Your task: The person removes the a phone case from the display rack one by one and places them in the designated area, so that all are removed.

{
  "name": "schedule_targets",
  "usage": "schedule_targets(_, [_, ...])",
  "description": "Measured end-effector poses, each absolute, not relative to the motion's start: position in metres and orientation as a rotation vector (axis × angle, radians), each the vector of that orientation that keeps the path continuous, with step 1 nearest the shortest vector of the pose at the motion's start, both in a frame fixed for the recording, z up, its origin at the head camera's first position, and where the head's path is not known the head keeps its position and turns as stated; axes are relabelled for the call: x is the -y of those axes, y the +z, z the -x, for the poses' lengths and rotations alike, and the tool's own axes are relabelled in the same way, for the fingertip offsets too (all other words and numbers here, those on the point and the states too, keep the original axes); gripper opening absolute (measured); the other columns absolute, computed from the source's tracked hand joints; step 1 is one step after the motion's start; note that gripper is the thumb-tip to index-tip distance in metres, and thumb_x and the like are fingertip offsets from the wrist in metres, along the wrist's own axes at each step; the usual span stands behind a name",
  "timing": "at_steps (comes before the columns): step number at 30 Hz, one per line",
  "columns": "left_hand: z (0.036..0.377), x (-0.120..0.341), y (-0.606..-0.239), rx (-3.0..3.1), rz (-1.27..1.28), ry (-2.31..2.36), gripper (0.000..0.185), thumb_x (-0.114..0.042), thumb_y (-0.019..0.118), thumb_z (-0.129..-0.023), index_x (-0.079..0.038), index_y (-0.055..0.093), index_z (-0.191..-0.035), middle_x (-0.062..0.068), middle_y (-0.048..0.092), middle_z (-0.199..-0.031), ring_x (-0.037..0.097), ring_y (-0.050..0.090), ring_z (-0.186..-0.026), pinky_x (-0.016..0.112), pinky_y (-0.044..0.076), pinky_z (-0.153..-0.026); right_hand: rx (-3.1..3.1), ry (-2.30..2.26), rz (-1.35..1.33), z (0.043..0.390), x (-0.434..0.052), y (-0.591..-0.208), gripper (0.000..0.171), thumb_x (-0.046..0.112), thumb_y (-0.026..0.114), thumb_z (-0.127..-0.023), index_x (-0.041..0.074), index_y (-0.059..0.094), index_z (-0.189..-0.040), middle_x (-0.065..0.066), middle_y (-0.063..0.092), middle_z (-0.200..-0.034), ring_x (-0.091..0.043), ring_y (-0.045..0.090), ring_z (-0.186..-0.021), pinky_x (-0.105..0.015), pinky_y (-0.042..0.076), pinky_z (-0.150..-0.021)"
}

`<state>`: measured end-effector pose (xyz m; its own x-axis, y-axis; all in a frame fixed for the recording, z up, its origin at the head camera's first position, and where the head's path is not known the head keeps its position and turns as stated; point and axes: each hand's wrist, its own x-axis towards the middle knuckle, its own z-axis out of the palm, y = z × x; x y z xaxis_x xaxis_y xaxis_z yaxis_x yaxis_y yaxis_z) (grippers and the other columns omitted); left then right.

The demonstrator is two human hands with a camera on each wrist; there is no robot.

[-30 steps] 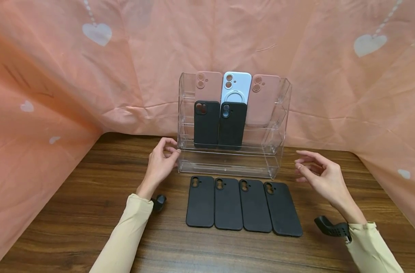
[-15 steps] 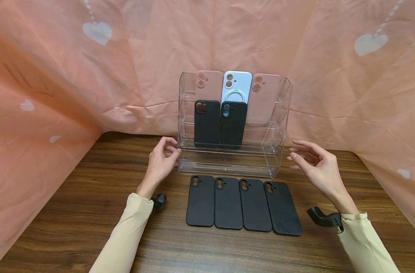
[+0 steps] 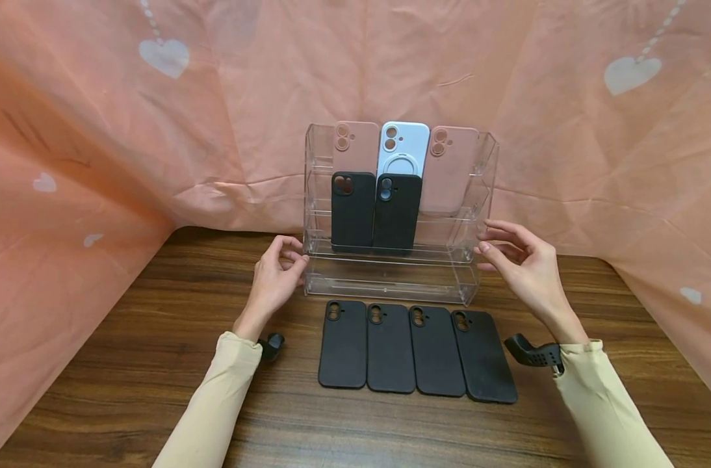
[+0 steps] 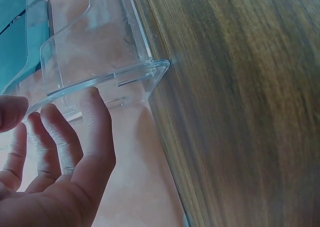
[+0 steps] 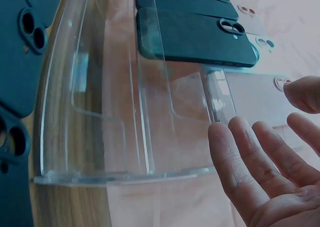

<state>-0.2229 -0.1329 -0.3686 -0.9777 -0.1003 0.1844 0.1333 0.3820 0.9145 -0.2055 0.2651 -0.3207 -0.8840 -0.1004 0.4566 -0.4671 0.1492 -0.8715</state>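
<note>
Stand: clear acrylic rack (image 3: 390, 279) stood at 12 o'clock on the wooden table (image 3: 127, 364).
Left hand (image 3: 273, 279): fingers loosely curled, fingertips touching the rack's left wall, holding nothing.
Right hand (image 3: 522, 263): fingers relaxed, just beside the right wall.
Row: four black cases (image 3: 416, 351) lay before the rack.

No readable text, label, brand or number is shown anywhere. Nothing legible is found near either hand.

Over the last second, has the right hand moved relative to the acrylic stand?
Yes. The right hand has moved left and up toward the acrylic stand's right side wall; its fingertips now reach it.
</note>
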Motion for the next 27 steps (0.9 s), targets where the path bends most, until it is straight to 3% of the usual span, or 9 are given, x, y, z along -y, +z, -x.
schedule_targets(9, [0.223, 0.133, -0.368, 2.42, 0.027, -1.647, 0.023, -0.016, 0.066, -0.097, -0.011, 0.059, -0.118, 0.014, 0.07, -0.1, 0.034, 0.074, -0.084, 0.025, 0.06, -0.061, 2.131, 1.78, -0.551, 0.22, -0.249, -0.312, 0.039, -0.001, 0.067, -0.095, 0.002, 0.063, -0.133, 0.0, 0.073, -0.11, -0.011, 0.076, -0.092, -0.028, 0.064, -0.072])
schedule_targets(17, [0.223, 0.133, -0.368, 2.406, 0.018, -1.693, 0.022, -0.015, 0.067, -0.097, -0.01, 0.06, -0.117, 0.014, 0.069, -0.1, 0.033, 0.074, -0.086, 0.046, 0.065, -0.072, 2.209, 1.659, -0.527, 0.234, -0.234, -0.304, 0.043, 0.005, 0.068, -0.097, -0.002, 0.058, -0.138, -0.01, 0.071, -0.113, -0.009, 0.075, -0.092, -0.026, 0.064, -0.071])
schedule_targets(27, [0.224, 0.133, -0.368, 2.398, 0.0, -1.751, 0.022, -0.015, 0.067, -0.097, -0.01, 0.06, -0.117, 0.013, 0.067, -0.102, 0.033, 0.072, -0.09, 0.048, 0.065, -0.075, 2.256, 1.65, -0.502, 0.25, -0.218, -0.301, 0.046, 0.007, 0.067, -0.097, 0.001, 0.055, -0.141, -0.009, 0.069, -0.114, -0.01, 0.076, -0.095, -0.027, 0.064, -0.072])
